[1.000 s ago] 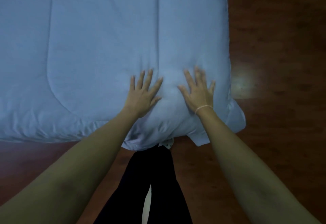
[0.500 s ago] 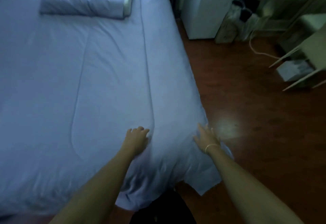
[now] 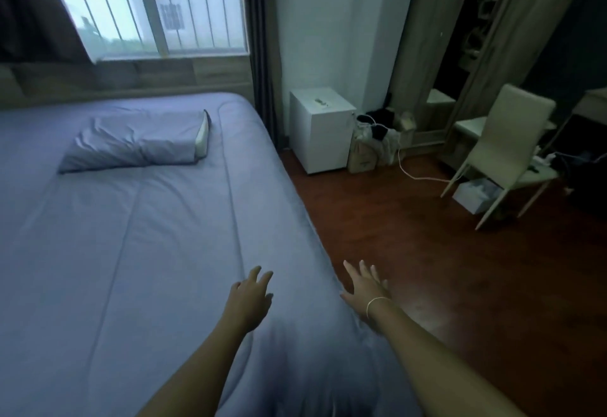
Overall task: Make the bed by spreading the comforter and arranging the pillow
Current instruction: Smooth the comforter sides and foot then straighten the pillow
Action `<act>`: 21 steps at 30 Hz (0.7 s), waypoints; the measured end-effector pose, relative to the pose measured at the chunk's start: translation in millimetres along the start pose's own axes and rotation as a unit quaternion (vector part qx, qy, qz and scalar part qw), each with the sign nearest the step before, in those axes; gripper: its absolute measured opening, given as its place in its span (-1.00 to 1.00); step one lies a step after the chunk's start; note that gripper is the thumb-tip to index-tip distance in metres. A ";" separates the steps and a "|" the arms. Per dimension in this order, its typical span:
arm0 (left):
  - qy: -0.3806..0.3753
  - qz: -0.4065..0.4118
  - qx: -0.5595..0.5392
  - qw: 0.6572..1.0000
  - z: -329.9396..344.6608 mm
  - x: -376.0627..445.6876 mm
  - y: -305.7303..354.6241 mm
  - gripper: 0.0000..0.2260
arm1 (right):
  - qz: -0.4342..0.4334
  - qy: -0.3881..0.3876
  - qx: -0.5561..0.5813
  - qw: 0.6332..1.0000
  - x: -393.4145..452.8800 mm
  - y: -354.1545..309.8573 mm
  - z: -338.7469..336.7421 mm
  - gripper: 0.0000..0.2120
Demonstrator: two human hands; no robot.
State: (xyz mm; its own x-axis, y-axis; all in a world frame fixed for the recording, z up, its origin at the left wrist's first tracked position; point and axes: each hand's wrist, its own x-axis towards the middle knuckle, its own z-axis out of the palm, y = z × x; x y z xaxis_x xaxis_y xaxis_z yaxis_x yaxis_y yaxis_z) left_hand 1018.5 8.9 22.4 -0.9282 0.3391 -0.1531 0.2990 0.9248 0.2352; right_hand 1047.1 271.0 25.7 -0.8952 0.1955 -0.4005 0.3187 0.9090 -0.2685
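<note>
The pale blue comforter point(image 3: 131, 252) lies spread flat over the whole bed, with a few long seams and light creases. A pillow point(image 3: 138, 145) in a matching blue case rests near the head of the bed, its white end showing on the right. My left hand point(image 3: 251, 298) hovers over or lightly touches the comforter near the bed's right side, fingers straight. My right hand point(image 3: 364, 288), a thin band on its wrist, is spread open at the bed's right edge, partly over the floor. Neither hand holds anything.
A small white cabinet point(image 3: 320, 129) stands beyond the bed's right side, with bags and a white cable point(image 3: 414, 171) on the dark wooden floor point(image 3: 410, 252). A cream chair point(image 3: 505, 150) stands at the right. A barred window point(image 3: 147, 5) is above the headboard.
The view has lifted from the bed's foot corner to the whole room. Both hands, pressed flat on the comforter before, have come up and moved toward the bed's right edge.
</note>
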 end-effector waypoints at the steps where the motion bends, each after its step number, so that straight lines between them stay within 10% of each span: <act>1: 0.002 -0.009 0.000 1.000 0.2 4.0 4.0 -0.55 | -0.004 -0.002 -0.001 1.000 6.3 4.7 -4.1 -0.28; 21: 0.114 -0.177 0.012 0.977 16.2 115.5 230.8 -0.55 | -0.187 -0.012 -0.041 0.982 116.7 165.4 -140.1 -0.37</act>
State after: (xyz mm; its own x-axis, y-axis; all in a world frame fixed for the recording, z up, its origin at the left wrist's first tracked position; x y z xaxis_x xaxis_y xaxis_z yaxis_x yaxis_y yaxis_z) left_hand 983.9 264.4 43.4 -0.9988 -0.0482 -0.0023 -0.0478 0.9819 0.1833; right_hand 951.7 495.7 57.3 -0.9368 -0.1645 -0.3088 -0.0567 0.9423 -0.3300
